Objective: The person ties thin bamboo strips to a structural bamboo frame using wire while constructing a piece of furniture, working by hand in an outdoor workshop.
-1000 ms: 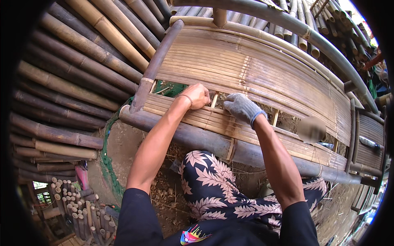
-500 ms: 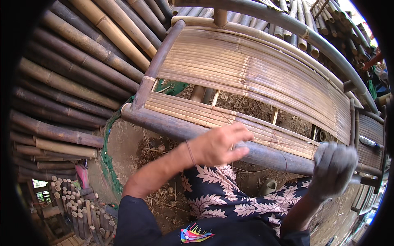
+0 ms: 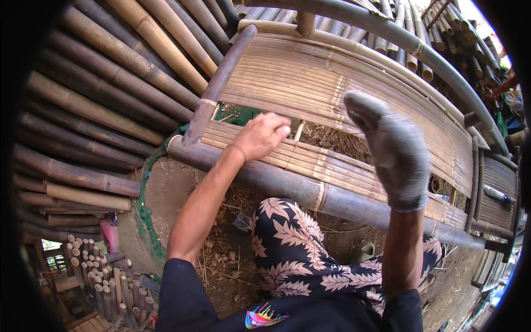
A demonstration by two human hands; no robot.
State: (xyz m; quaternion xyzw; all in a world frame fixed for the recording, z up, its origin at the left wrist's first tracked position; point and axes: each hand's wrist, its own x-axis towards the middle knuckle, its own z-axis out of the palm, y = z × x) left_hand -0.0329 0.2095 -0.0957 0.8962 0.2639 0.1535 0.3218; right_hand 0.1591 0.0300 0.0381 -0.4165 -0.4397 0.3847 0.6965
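Beneath left grip (image 3: 263,136) and right grip (image 3: 392,146): narrow slat strip (image 3: 332,169) in bamboo frame (image 3: 228,72)

Under the left grip, back edge of the strip. Left grip bare, fingers curled, thumb toward the right; cannot tell whether anything is pinched. Right grip, in a grey glove (image 3: 406,171), raised above the strip, well apart from the left; motion-blurred, so cannot tell whether clenched or released. Thin reddish line (image 3: 379,131) across the glove.

Just right of the left grip: pale cross-piece (image 3: 299,131) spanning a gap. Beyond both grips: broad slatted panel (image 3: 293,72). Nearer the wearer than the left grip: dark front pole (image 3: 287,186) alongside the strip. Left of the left grip: bamboo poles (image 3: 105,99), stacked.
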